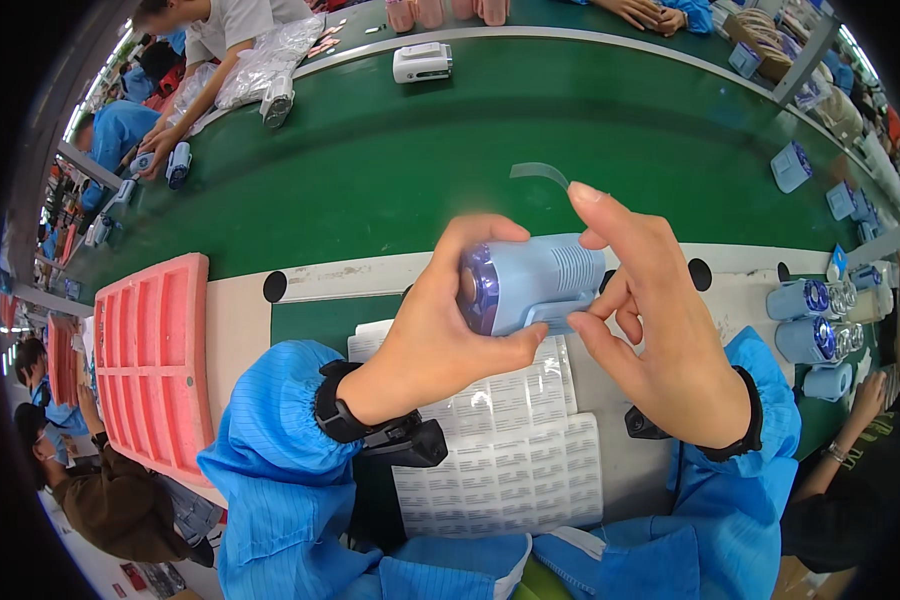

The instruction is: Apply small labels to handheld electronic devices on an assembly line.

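A light blue handheld device with ridged vents and a purple see-through end lies sideways in my left hand. My left fingers wrap around the purple end, and the thumb presses along the near side. At the device's other end is my right hand, its index finger stretched up and away. A clear, curved strip hangs from that index fingertip. The right thumb reaches the device's near right corner; whether it presses there I cannot tell. Below both hands lie sheets of printed white labels.
A pink foam tray stands at the left. Several blue devices cluster at the right. Across the green table sits a white device. Co-workers sit around, one handling a device at the far left.
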A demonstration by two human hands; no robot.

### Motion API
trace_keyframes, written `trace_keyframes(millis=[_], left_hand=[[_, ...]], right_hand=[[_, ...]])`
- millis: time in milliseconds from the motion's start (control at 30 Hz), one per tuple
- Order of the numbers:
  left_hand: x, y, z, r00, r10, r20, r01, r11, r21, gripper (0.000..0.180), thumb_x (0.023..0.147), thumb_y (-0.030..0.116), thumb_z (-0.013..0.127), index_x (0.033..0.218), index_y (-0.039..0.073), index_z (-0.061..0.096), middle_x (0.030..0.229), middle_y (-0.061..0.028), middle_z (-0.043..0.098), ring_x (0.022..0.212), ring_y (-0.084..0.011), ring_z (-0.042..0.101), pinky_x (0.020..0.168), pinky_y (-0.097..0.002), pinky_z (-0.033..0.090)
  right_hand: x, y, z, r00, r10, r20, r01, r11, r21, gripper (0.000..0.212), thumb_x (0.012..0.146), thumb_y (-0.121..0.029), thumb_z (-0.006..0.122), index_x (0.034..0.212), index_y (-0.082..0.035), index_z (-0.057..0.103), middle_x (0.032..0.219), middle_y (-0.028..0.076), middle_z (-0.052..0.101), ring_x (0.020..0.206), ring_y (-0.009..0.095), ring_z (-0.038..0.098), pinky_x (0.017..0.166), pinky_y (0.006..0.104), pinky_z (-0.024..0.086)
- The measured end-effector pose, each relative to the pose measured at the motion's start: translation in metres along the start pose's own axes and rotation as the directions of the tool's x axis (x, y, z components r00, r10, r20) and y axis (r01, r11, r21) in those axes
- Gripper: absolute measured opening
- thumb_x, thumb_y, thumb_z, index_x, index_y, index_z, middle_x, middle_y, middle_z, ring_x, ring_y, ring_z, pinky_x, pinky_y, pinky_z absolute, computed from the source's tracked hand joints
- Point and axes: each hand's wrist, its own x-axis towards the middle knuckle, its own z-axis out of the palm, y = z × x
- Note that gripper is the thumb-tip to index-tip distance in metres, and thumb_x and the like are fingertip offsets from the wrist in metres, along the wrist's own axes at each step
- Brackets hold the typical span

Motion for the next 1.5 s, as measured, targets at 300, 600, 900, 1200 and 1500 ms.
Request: trace_keyframes(millis=[300, 600, 900, 1200, 1500], left_hand=[[0.000, 0.001, -0.002, 0.999, 0.035, -0.006, -0.034, 0.993, 0.117, 0.059, 0.060, 0.009, 0.070, 0.111, 0.008, 0.041, 0.088, -0.0012, 0.043, 0.066, -0.0080, 0.037, 0.058, -0.0218, 0.037], [0.005, 0.010, -0.008, 0.974, -0.220, 0.051, 0.226, 0.948, -0.224, 0.059, 0.070, -0.001, 0.063, 0.119, 0.010, 0.032, 0.106, -0.0079, 0.045, 0.091, -0.0177, 0.052, 0.070, -0.0338, 0.051], [0.012, 0.018, -0.018, 0.954, -0.239, 0.183, 0.294, 0.874, -0.387, 0.057, 0.082, 0.024, 0.059, 0.126, 0.006, 0.029, 0.117, -0.0156, 0.039, 0.103, -0.0212, 0.048, 0.080, -0.0369, 0.049], [0.178, -0.053, -0.121, 0.951, 0.283, -0.126, -0.003, 0.414, 0.910, 0.081, 0.068, 0.040, 0.068, 0.129, 0.001, 0.029, 0.126, -0.0247, 0.034, 0.119, -0.0372, 0.034, 0.094, -0.0443, 0.035], [0.299, -0.083, -0.124, 0.878, 0.475, -0.061, 0.037, 0.059, 0.998, 0.080, 0.059, 0.034, 0.075, 0.126, 0.012, 0.037, 0.126, -0.0124, 0.039, 0.121, -0.0302, 0.034, 0.096, -0.0416, 0.033]], right_hand=[[0.001, 0.000, 0.003, 0.996, -0.092, -0.001, 0.092, 0.991, -0.097, 0.074, 0.066, 0.017, 0.058, 0.130, -0.007, 0.031, 0.120, 0.015, 0.040, 0.083, 0.018, 0.049, 0.052, 0.0214, 0.040], [0.004, 0.010, -0.002, 0.981, -0.141, -0.132, 0.057, 0.864, -0.501, 0.083, 0.065, 0.015, 0.061, 0.135, -0.009, 0.023, 0.124, 0.016, 0.039, 0.100, 0.026, 0.047, 0.068, 0.0239, 0.045], [0.024, 0.042, 0.005, 0.906, 0.421, 0.041, -0.363, 0.723, 0.588, 0.087, 0.075, -0.003, 0.064, 0.140, -0.017, 0.008, 0.125, 0.017, 0.038, 0.101, 0.020, 0.047, 0.082, 0.0289, 0.043], [0.040, 0.168, -0.009, 0.745, 0.511, -0.428, -0.452, 0.859, 0.239, 0.072, 0.085, -0.020, 0.054, 0.140, -0.018, 0.007, 0.131, 0.023, 0.031, 0.111, 0.027, 0.042, 0.091, 0.0332, 0.036], [0.032, 0.199, -0.012, 0.708, 0.446, -0.548, -0.387, 0.893, 0.227, 0.069, 0.089, -0.022, 0.048, 0.140, -0.018, 0.002, 0.140, 0.026, 0.011, 0.129, 0.034, 0.020, 0.101, 0.0358, 0.023]])
